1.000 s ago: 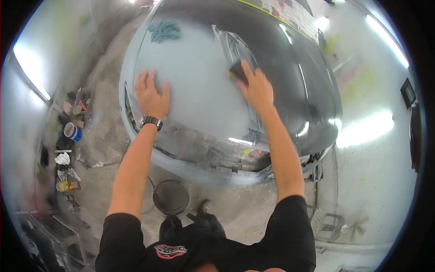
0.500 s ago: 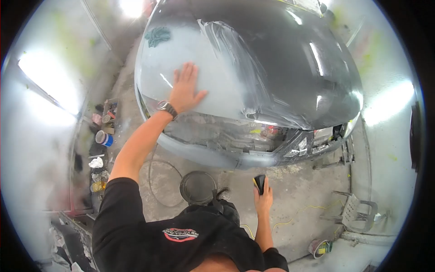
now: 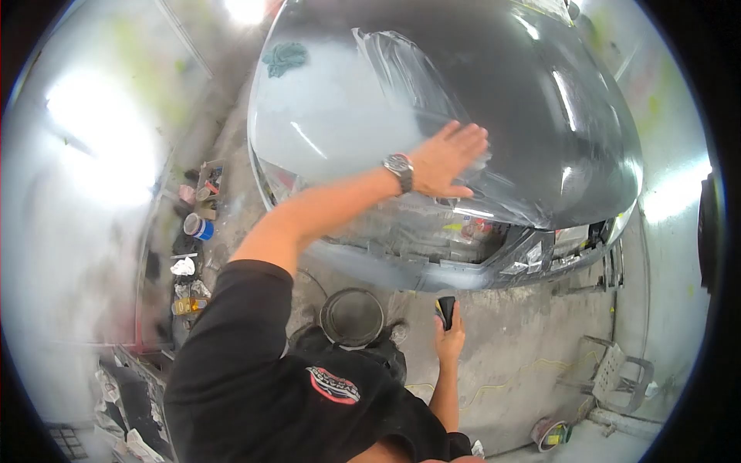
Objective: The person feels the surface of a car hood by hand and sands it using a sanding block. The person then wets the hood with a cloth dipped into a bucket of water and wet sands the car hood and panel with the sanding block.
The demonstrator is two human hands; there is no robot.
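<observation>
A car hood (image 3: 332, 116), pale grey on its left part and dark grey on its right, fills the upper view. My left hand (image 3: 450, 160), wearing a wristwatch (image 3: 400, 171), lies flat on it with fingers stretched, near the boundary between the two tones. Shiny streaks or film (image 3: 409, 69) run along that boundary; I cannot tell which. Down by the front bumper, my right hand (image 3: 450, 339) grips a black sanding block (image 3: 445, 310) with a yellow edge, held away from the car. A crumpled green cloth (image 3: 285, 59) rests on the hood's left side.
A dark round bucket (image 3: 328, 333) stands on the floor before me. Along the left wall are a blue-and-white tub (image 3: 198, 227), a box and other clutter. To the right are a plastic chair (image 3: 614, 378), a tipped bucket (image 3: 543, 434) and a yellow cord (image 3: 494, 386).
My left hand has swept right across the hood, from the pale area to the darker boundary. My right hand still holds the sanding block in nearly the same place. The view has shifted slightly.
</observation>
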